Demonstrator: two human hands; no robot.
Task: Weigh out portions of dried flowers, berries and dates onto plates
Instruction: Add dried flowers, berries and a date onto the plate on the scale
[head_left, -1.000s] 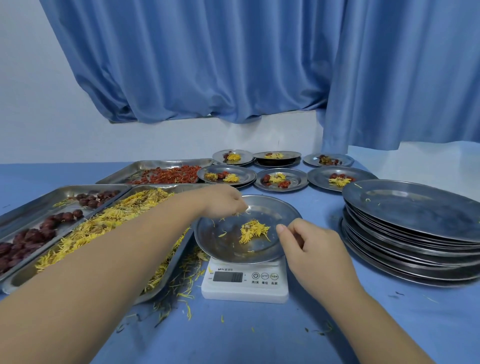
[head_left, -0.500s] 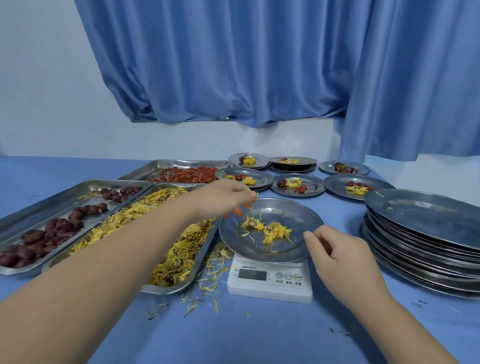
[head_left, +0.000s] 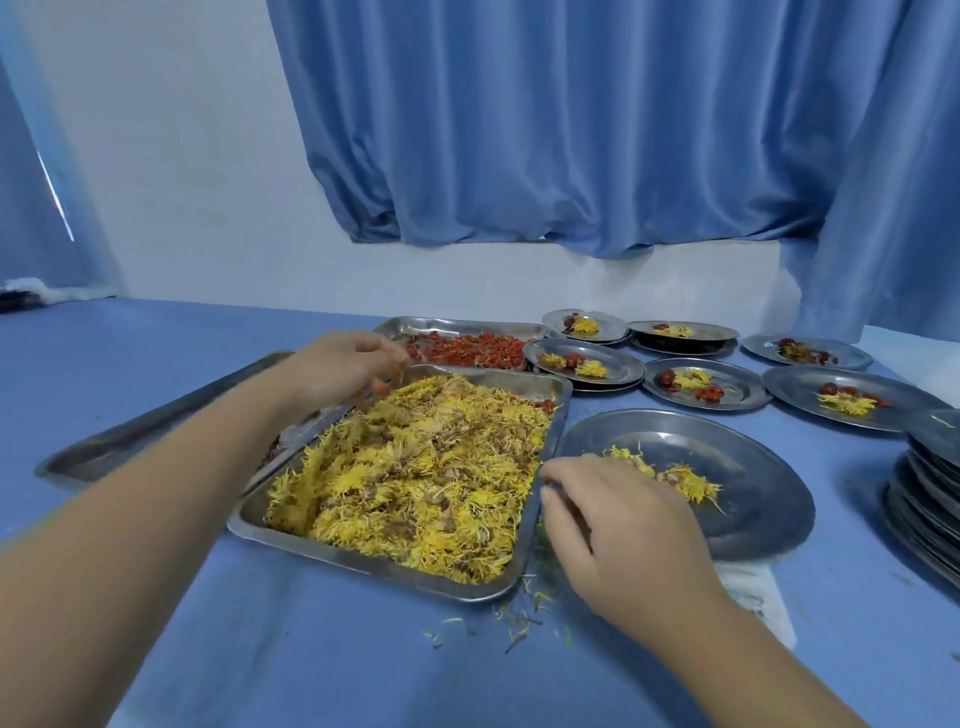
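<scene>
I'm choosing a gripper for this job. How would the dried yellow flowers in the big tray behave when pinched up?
Probably light and loose: the dried yellow flowers lie in a fluffy heap. Likely to shed: stray petals litter the cloth beside the tray. Perhaps clumpy too: a tangled tuft sits on the plate.

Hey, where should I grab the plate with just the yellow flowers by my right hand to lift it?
Pinch the near rim of the plate, thumb on top, fingers under, coming from your side. The flower tray crowds its left edge. The rim is flat and wide, and the loose flowers sit in a shallow dish, so keep it level.
</scene>
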